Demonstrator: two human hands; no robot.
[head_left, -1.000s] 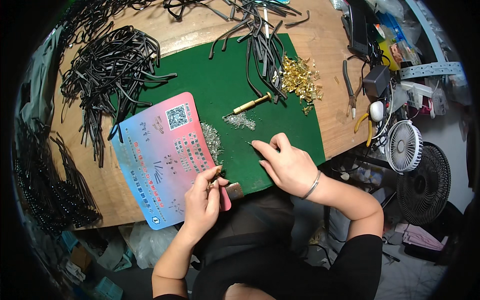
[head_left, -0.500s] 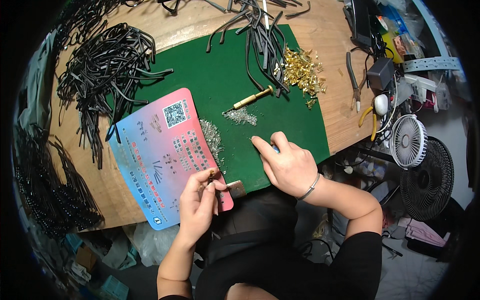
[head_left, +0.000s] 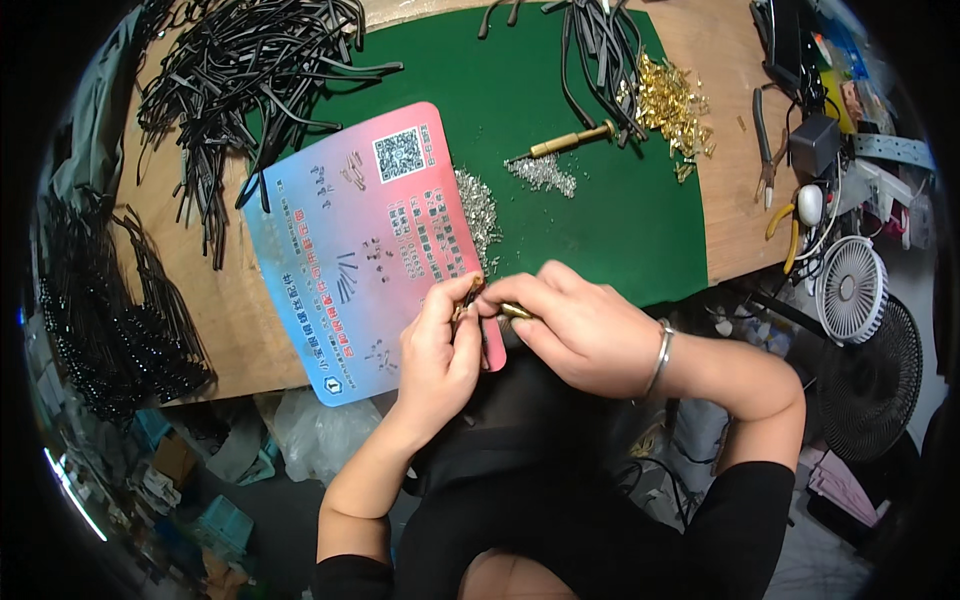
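My left hand (head_left: 440, 350) pinches a slim dark piece with a gold end (head_left: 477, 282), which looks like a glasses temple with its hinge; the fingers hide most of it. Right beside it, my right hand (head_left: 600, 335) is closed round a short brass-coloured tool (head_left: 515, 310), its kind mostly hidden in the palm. The fingertips of both hands meet over the near edge of a pink and blue printed mat (head_left: 360, 230). Beyond them lie a heap of tiny silver screws (head_left: 478, 210), a smaller silver pile (head_left: 545, 175) and a brass screwdriver (head_left: 570, 140) on the green mat (head_left: 610, 220).
Black glasses temples lie heaped at the far left (head_left: 230, 80) and far middle (head_left: 605, 60). Gold hinge parts (head_left: 670, 100) are piled at the right. Yellow-handled pliers (head_left: 785, 235) and a small white fan (head_left: 850, 290) are off to the right.
My right hand has come left from the green mat near the screws to the fingers of my left hand. The whole view has shifted, so the table appears higher and further right.
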